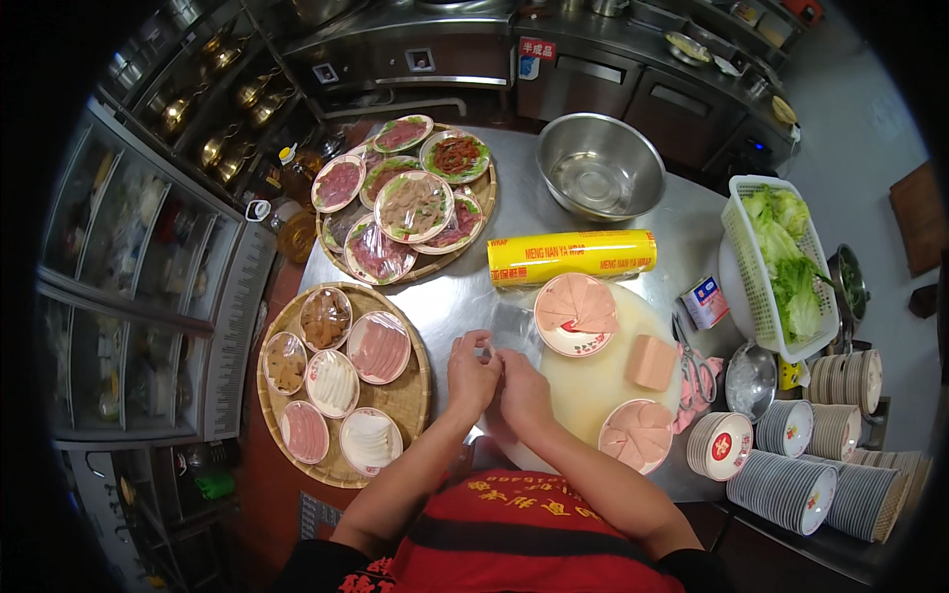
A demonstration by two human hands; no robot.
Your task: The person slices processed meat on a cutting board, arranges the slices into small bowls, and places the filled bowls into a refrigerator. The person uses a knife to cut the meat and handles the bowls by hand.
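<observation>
My left hand (472,373) and my right hand (525,389) are close together over the steel table, left of the round cutting board (563,385). Fingers of both are curled near each other; a small pale thing, too small to name, shows at my left fingertips. Beside them lies what looks like clear plastic film (517,326). A plate of sliced luncheon meat (576,305) stands at the board's upper edge, a second such plate (636,437) at its lower right. Between these sits a block of luncheon meat (651,362). The yellow plastic wrap roll (571,256) lies behind the board.
Bamboo trays (422,356) (489,194) with film-covered plates are at left. A steel bowl (601,167) stands at the back. On the right are a lettuce basket (745,244), a tin (705,302), scissors (695,370) on a pink cloth, a small metal bowl (751,379) and stacked plates (782,492).
</observation>
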